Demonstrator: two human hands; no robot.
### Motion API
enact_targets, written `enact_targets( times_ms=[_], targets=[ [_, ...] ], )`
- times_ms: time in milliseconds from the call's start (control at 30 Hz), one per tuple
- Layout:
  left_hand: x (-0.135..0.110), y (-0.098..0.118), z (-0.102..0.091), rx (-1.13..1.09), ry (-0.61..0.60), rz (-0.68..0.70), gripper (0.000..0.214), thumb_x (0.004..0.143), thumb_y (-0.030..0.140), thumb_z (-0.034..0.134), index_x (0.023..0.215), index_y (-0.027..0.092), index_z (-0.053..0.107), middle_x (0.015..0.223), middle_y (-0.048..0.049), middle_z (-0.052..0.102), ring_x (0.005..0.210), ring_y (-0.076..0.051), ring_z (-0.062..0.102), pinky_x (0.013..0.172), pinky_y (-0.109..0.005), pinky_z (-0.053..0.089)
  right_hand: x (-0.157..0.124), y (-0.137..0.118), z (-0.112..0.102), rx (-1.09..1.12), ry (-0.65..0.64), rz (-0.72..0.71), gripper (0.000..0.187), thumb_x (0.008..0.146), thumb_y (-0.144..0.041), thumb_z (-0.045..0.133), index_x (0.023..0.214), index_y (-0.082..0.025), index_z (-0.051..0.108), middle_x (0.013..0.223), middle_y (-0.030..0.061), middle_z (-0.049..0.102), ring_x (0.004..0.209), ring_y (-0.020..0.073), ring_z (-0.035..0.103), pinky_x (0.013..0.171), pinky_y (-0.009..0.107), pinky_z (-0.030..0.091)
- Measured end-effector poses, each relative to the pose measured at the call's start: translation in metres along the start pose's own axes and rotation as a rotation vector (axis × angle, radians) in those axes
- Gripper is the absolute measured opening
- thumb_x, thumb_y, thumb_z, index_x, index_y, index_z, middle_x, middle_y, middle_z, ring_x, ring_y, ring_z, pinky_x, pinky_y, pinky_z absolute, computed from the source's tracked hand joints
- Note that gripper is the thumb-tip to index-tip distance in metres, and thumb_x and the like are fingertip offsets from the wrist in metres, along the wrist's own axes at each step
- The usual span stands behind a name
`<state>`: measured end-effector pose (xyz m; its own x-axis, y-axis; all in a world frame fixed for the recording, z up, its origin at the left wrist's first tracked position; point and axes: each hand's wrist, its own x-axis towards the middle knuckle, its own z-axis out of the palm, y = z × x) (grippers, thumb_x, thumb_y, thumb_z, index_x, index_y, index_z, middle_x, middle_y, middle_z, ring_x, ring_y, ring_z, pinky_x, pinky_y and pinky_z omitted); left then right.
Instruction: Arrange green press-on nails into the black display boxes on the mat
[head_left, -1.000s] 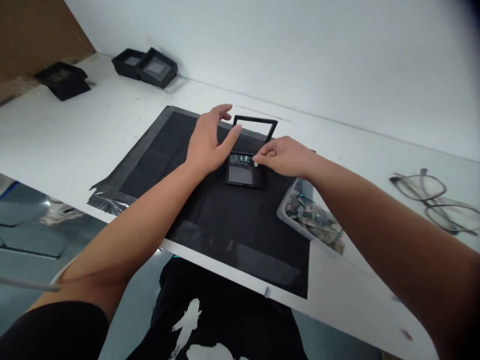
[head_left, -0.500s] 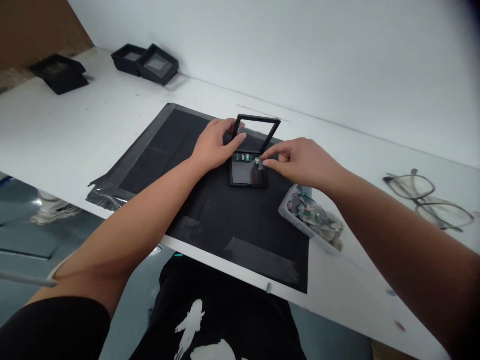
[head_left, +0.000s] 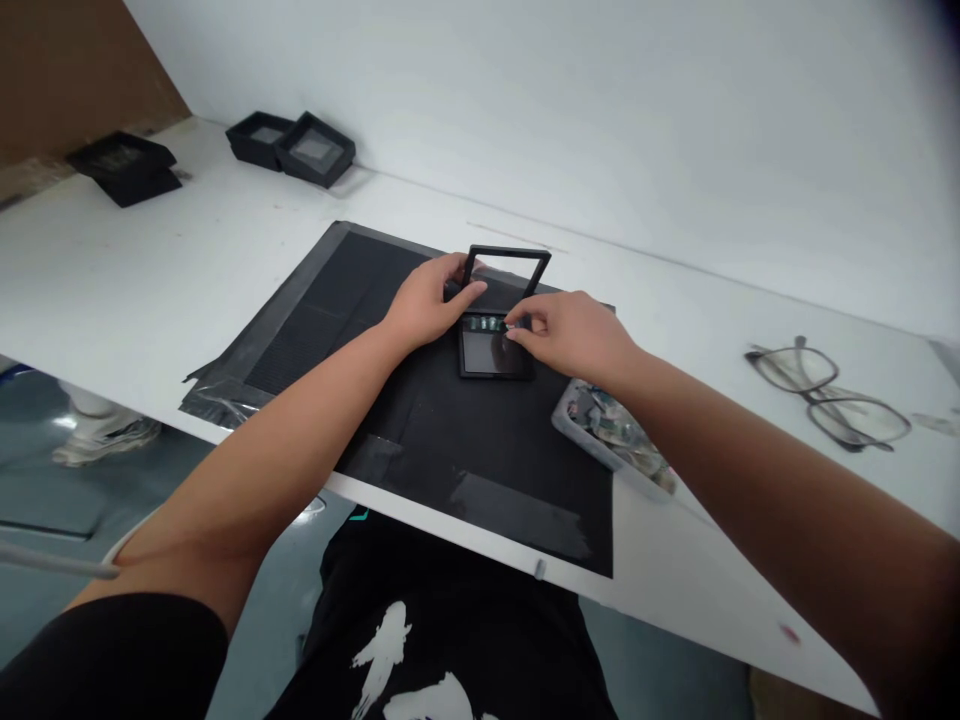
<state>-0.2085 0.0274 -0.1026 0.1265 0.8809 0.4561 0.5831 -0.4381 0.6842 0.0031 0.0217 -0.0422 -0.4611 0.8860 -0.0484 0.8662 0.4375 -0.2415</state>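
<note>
A small black hinged case (head_left: 496, 376) lies on a black mat, its framed clear lid (head_left: 517, 251) raised. My left hand (head_left: 426, 303) grips the lid's left side between thumb and fingers; some of those fingers are hidden behind it. A row of small shiny greenish pieces (head_left: 481, 324) runs across the case near the hinge. At the right end of this row, my right hand (head_left: 571, 332) pinches a small pale piece, mostly covered by the fingertips.
The black mat (head_left: 450, 430) is taped to a white table. A clear plastic tub (head_left: 592, 440) of loose pieces and scraps sits beneath my right forearm. Glasses (head_left: 825, 390) lie to the right. Black framed boxes (head_left: 315, 150) stand at the back left, with another dark box (head_left: 124, 165) beyond.
My right hand has moved left over the row and now covers its right end. My left hand still grips the lid. The whole view has shifted slightly.
</note>
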Motion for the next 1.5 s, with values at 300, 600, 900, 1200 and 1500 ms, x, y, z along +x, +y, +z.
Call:
enact_targets(
  times_ms=[300,600,900,1200,1500],
  targets=[
    [0.0,-0.003,0.001,-0.04,-0.012,-0.003,0.032,0.09,0.032,0.061,0.118,0.018,0.066,0.115,-0.0084,0.073,0.099,-0.018,0.068,0.085,-0.03,0.054,0.006,0.005,0.005,0.201,0.066,0.109,0.025,0.076,-0.037,0.076,0.095,-0.022,0.083,0.061,0.003,0.066,0.06,0.0173,0.057,0.058,0.033,0.039],
    [0.0,-0.006,0.0,0.002,-0.022,-0.016,0.034,0.091,0.038,0.06,0.119,0.02,0.065,0.107,-0.0072,0.074,0.096,-0.018,0.069,0.085,-0.031,0.054,-0.015,-0.001,-0.001,-0.092,-0.062,-0.01,0.043,0.092,-0.051,0.052,0.124,-0.032,0.075,0.065,0.0039,0.071,0.062,0.0209,0.059,0.057,0.033,0.036],
    [0.001,0.0,-0.001,0.049,0.04,-0.035,0.041,0.094,0.052,0.053,0.119,0.02,0.063,0.108,-0.0073,0.072,0.096,-0.019,0.068,0.085,-0.031,0.053,-0.051,0.008,-0.037,0.112,0.058,0.027,0.044,0.093,-0.052,0.053,0.129,-0.034,0.07,0.058,-0.0015,0.06,0.052,0.015,0.048,0.056,0.031,0.035],
    [-0.017,0.053,-0.014,0.115,0.399,0.319,0.045,0.099,0.055,0.041,0.14,0.038,0.048,0.145,-0.004,0.055,0.132,-0.023,0.055,0.109,-0.04,0.046,-0.178,0.106,-0.057,0.23,0.612,0.496,0.031,0.084,-0.039,0.07,0.105,-0.02,0.08,0.088,0.0129,0.073,0.063,0.015,0.053,0.057,0.036,0.038],
    [-0.022,0.152,0.044,0.229,-0.543,0.773,0.027,0.097,0.042,0.053,0.092,0.027,0.075,0.094,0.0026,0.078,0.104,-0.019,0.069,0.086,-0.033,0.053,-0.185,0.131,-0.008,0.408,0.525,0.446,0.026,0.089,-0.038,0.062,0.097,-0.02,0.079,0.077,0.0089,0.071,0.067,0.0194,0.054,0.063,0.035,0.041]
  ],
)
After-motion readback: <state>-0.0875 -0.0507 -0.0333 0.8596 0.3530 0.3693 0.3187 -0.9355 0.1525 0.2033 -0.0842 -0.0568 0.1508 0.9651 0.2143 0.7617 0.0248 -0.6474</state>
